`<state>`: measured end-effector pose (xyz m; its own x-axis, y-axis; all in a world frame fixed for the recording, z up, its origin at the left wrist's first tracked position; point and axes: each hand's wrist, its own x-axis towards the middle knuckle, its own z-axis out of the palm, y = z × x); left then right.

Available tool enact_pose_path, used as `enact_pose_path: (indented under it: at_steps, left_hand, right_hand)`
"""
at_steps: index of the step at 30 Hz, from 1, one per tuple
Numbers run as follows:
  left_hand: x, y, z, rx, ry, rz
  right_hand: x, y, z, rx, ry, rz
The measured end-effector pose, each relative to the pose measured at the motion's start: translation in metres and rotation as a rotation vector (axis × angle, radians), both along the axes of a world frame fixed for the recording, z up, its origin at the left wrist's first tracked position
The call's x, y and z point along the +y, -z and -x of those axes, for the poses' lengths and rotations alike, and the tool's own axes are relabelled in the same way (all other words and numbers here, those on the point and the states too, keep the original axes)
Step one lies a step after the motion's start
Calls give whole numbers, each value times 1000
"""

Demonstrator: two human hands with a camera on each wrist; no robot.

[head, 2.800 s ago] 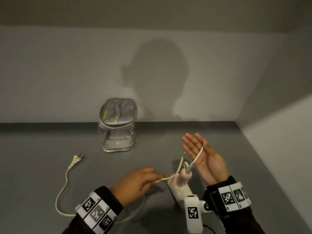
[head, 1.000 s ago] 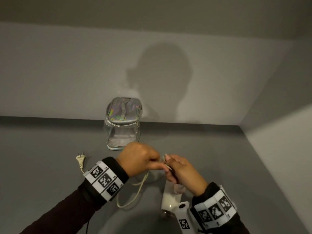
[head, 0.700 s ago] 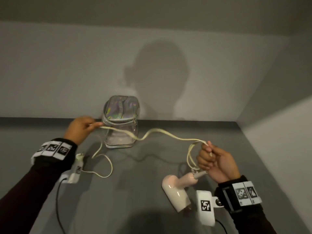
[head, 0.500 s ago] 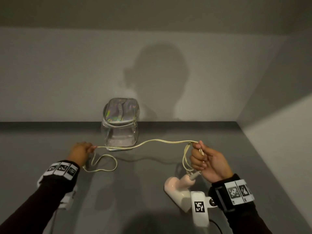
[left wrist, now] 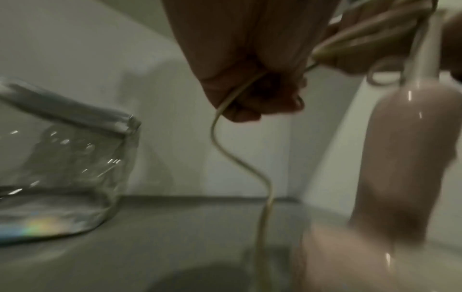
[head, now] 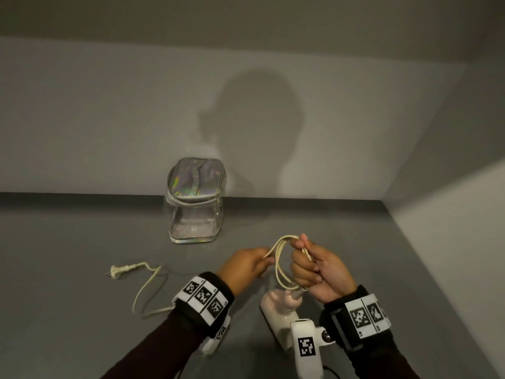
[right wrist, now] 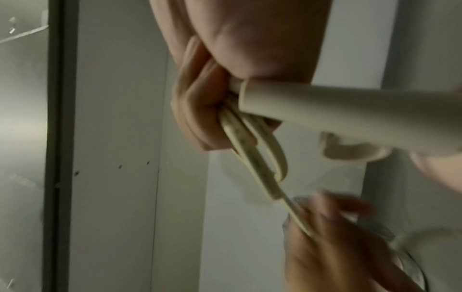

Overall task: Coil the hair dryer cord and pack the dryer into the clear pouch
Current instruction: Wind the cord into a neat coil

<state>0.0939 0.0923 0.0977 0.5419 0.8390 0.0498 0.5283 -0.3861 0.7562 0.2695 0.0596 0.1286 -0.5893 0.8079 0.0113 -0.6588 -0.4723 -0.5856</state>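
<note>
A pale pink hair dryer (head: 278, 315) lies on the grey table near me, its handle end lifted toward my right hand (head: 311, 266). That hand grips a couple of loops of the cream cord (head: 281, 265) together with the cord's stiff sleeve (right wrist: 325, 110). My left hand (head: 246, 262) pinches the cord just left of the loops (left wrist: 240, 92). The loose cord trails left across the table to the plug (head: 117, 271). The clear pouch (head: 194, 212) with an iridescent lid stands upright at the back, zipped round its top.
Grey walls close the table at the back and on the right (head: 437, 242). The pouch stands close to the back wall. Bare table (head: 68, 255) lies to the left beyond the plug. A white wrist camera mount (head: 306, 348) hangs under my right wrist.
My left hand has come in from the far left to beside the right hand, bringing the cord with it. Another loop now hangs at the right hand; the plug has slid rightward.
</note>
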Motion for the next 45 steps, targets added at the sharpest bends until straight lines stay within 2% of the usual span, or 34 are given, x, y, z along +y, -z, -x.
enact_pose_path:
  at_steps: [2, 4, 7, 10, 12, 14, 16, 18, 19, 22, 25, 27, 30, 33, 38, 45]
  left_hand:
    - [-5, 25, 6, 86, -41, -17]
    - [-21, 46, 17, 145, -8, -9]
    - [-44, 69, 32, -32, 32, 124]
    - [-42, 97, 52, -229, -161, 332]
    - [-42, 105, 60, -136, -180, 357]
    - [-43, 102, 61, 26, -138, 335]
    - [-42, 84, 57, 239, -26, 237]
    - [-43, 51, 50, 472, 126, 37]
    - [-46, 37, 47, 500, 184, -84]
    - [-57, -9, 42, 420, 355, -359]
    - [-53, -54, 30, 194, 407, -350]
    - [-40, -72, 21, 48, 350, -375]
    - [-12, -80, 20, -42, 96, -432]
    - [13, -73, 25, -131, -21, -300]
    - [32, -67, 21, -302, -86, -31]
    - [14, -55, 13, -169, 170, 332]
  right_hand:
    - [2, 4, -7, 100, 2, 41]
    - [4, 8, -15, 174, 41, 76]
    - [7, 13, -23, 195, 124, 76]
    - [8, 18, -24, 263, 139, 98]
    - [8, 18, -19, 209, 194, 118]
    - [4, 12, -8, 42, 332, 117]
    - [-1, 1, 5, -88, 429, 87]
    - [0, -5, 14, -206, 536, 44]
    - [0, -8, 16, -275, 590, 10]
    - [2, -13, 17, -414, 617, -84]
    - [-5, -10, 31, -444, 505, -119]
    - [-13, -7, 44, -415, 446, -113]
    - [-21, -9, 55, -420, 362, -132]
    - [-24, -7, 52, -445, 303, -129]
    - [-20, -5, 46, -183, 84, -101]
    - [-16, 0, 28, -15, 8, -30]
